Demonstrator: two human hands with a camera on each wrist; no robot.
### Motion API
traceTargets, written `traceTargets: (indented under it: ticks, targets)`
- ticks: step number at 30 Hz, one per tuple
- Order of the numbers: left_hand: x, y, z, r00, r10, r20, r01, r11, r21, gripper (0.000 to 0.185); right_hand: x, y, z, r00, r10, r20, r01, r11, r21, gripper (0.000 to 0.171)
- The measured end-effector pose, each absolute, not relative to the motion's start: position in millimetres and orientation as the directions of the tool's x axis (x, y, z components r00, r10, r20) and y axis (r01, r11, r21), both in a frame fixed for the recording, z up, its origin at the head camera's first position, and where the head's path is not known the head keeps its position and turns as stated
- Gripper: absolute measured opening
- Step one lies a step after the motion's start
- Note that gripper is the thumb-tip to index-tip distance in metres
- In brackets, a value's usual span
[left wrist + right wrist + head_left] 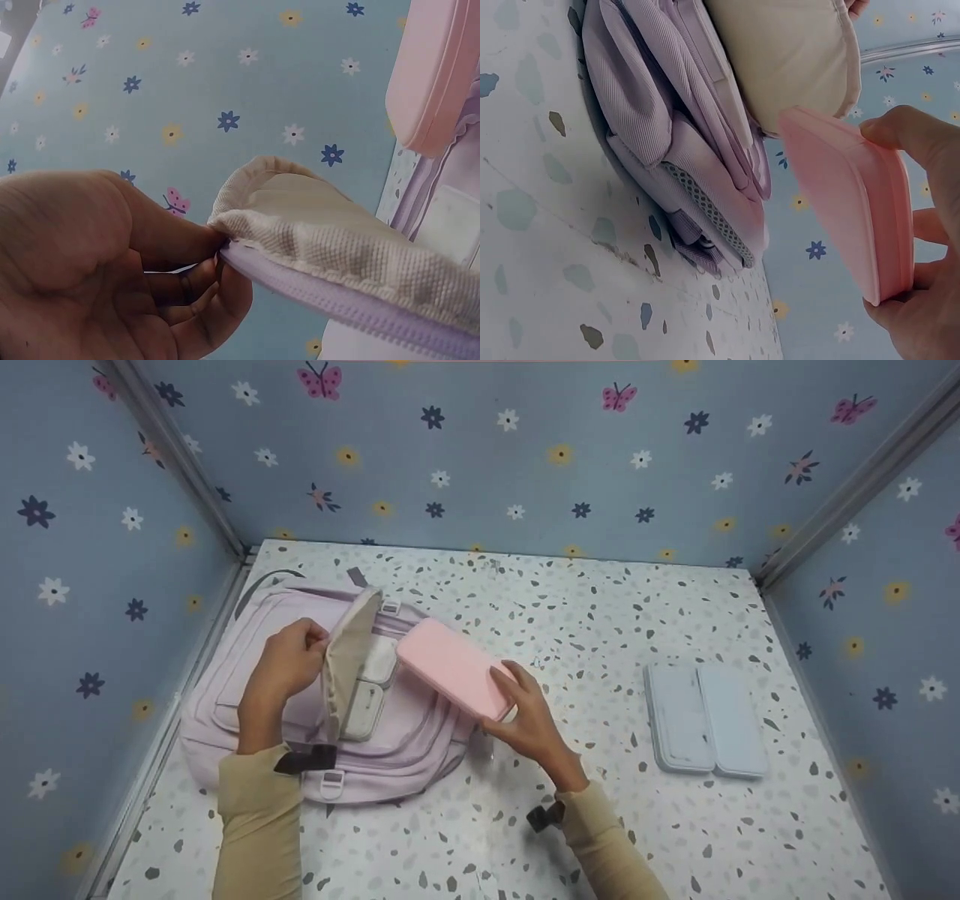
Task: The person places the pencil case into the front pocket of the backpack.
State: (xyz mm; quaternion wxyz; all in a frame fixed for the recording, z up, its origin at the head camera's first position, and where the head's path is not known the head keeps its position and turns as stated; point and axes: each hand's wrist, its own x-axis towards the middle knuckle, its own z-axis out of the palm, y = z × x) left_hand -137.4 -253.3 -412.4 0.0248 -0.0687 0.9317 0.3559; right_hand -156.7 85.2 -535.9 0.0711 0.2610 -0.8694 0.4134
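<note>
A lavender backpack [409, 769] lies on the speckled table, its front pocket flap [349, 660] raised to show a beige lining. My left hand [285, 664] pinches the zippered edge of this flap, as the left wrist view also shows. Two small whitish cases [364, 712] lie against the pocket's inside, partly covered by the flap. My right hand [531, 720] grips a pink pencil case [452, 666] at its near end, thumb on one side and fingers on the other. The case's far end hangs tilted over the pocket opening; the right wrist view shows its rounded side [847, 195].
On the right of the table [570, 825] lie two flat pale blue cases side by side, the left case [679, 720] with a clouded lid and the right case [731, 720] plain. Flower-patterned panels [480, 457] wall in the back and both sides.
</note>
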Motion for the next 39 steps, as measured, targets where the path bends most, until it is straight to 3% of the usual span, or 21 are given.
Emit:
traceTargets:
  ticks: [12,30,39]
  targets:
    - [-138.8,-251.1,-413.9,-0.991,-0.098,-0.089,-0.132,0.745,0.654,0.022,-161.5,70.3,-541.0,-0.820,-0.483,0.307,-0.545,0.495,-0.677,0.073]
    - [-137.9,-243.7,-412.5,-0.996,-0.074,-0.056,-0.093,0.731,0.676,0.020,-177.1,50.0,-545.8,-0.813,-0.558,0.166,-0.488,0.497,-0.718,0.076]
    - [-138.5,-242.6,-413.0,-0.998,-0.055,0.004,-0.037,0.729,0.684,0.019,-186.6,42.7,-550.3,-0.823,-0.533,0.197,-0.491,0.493,-0.718,0.078]
